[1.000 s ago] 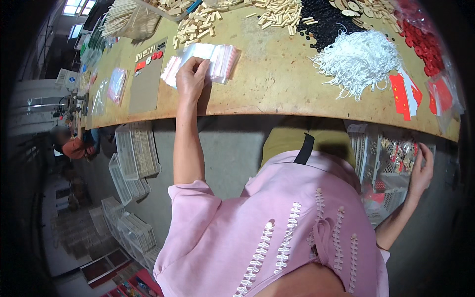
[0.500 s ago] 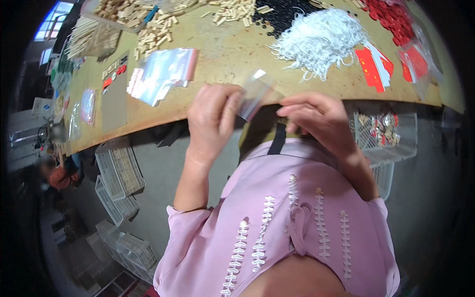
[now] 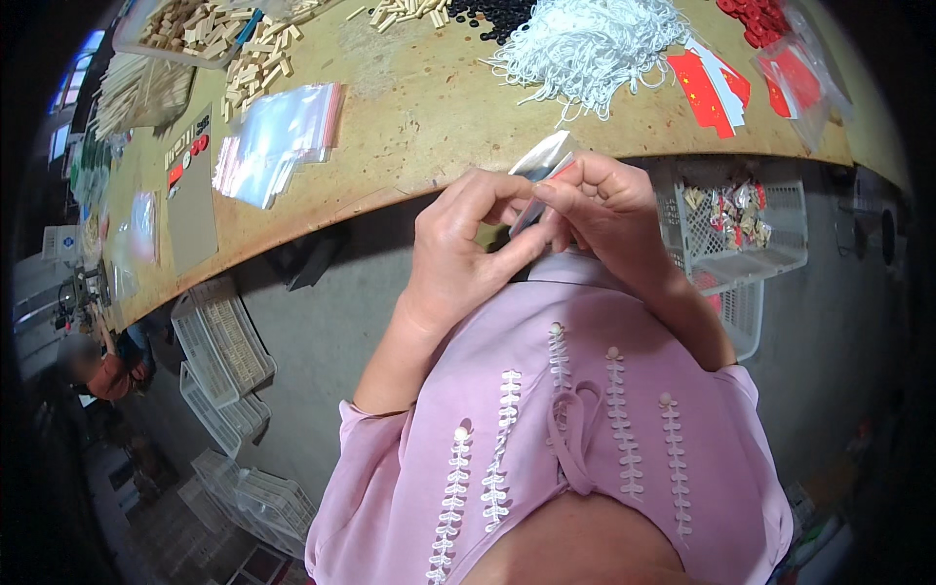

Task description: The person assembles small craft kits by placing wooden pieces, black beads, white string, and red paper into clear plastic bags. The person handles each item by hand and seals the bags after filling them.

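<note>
Just past the table's front edge, my two hands meet at a small clear zip bag (image 3: 542, 156). My left hand (image 3: 458, 244) pinches the bag from the left with its thumb and fingers. On the other side, my right hand (image 3: 619, 210) has its fingertips closed at the bag's red-edged mouth. Fingers cover much of the bag, so I cannot make out whether anything is inside. A fanned stack of similar clear bags (image 3: 283, 136) lies on the table to the left of my hands.
Across the worktable (image 3: 390, 127) lie wooden blocks (image 3: 261, 63), black rings (image 3: 492, 15), white strings (image 3: 590, 54), red paper flags (image 3: 700, 93) and red rings (image 3: 756, 19). A grey board (image 3: 195, 219) bears small sample parts. Crates (image 3: 224, 341) stand at left, another crate (image 3: 790, 234) at right.
My right hand, apart from the bag before, has come in and closed on its edge. The bag has shifted slightly right. The view has moved, so the table sits higher.
</note>
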The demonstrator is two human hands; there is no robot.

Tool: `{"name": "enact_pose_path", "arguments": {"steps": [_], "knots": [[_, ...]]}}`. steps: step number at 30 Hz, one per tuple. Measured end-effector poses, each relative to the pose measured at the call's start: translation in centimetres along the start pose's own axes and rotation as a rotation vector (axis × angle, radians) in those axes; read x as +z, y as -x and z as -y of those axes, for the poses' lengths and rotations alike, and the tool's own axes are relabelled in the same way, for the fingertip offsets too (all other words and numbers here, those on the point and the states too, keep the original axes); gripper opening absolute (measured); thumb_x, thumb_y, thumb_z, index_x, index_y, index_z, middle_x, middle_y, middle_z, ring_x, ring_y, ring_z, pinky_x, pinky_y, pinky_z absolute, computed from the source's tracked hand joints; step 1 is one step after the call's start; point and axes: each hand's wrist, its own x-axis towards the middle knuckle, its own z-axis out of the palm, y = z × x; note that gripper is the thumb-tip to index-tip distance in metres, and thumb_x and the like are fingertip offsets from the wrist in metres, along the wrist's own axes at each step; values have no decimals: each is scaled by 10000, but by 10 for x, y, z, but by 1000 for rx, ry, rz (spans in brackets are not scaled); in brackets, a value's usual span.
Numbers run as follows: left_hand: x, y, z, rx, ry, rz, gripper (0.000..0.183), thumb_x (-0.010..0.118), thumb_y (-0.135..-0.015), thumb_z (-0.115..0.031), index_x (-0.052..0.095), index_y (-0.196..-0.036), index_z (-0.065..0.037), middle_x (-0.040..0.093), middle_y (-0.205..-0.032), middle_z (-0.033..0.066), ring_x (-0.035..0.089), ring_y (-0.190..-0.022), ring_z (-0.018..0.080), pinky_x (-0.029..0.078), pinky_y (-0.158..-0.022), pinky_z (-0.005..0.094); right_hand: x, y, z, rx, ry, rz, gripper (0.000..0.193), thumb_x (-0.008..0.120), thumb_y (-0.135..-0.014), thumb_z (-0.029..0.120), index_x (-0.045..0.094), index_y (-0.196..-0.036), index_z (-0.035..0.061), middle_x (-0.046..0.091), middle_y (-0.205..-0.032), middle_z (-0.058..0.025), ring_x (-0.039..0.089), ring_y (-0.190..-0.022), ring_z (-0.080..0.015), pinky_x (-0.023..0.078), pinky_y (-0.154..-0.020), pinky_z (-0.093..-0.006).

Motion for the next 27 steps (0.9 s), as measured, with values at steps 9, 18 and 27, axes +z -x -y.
{"name": "enact_pose_path", "arguments": {"steps": [9, 18, 27], "knots": [[4, 5, 8, -165, -210, -69, 36, 720, -882, -20, 709, -912, -36, 676, -762, 116, 665, -618, 193, 518, -575, 308, -1, 6, -11, 14, 162, 28, 217, 723, -980, 124, 648, -815, 3, 649, -650, -18, 597, -527, -44, 457, -452, -208], [-4, 1, 14, 295, -384, 85, 79, 720, -808, -113, 678, -872, -94, 603, -724, 75, 623, -660, 279, 511, -592, 405, -15, 2, -4, 113, 178, -34, 331, 542, -1064, 220, 641, -800, 46, 611, -593, -25, 524, -446, -81, 349, -416, -234], [-55, 10, 18, 344, -297, 216, 132, 784, -844, -115, 692, -912, -50, 625, -779, 102, 607, -665, 270, 470, -585, 369, -1, -9, 13, -714, 905, 248, 184, 707, -857, 38, 671, -1037, 52, 687, -988, -94, 681, -901, -317, 547, -745, -409]]}}
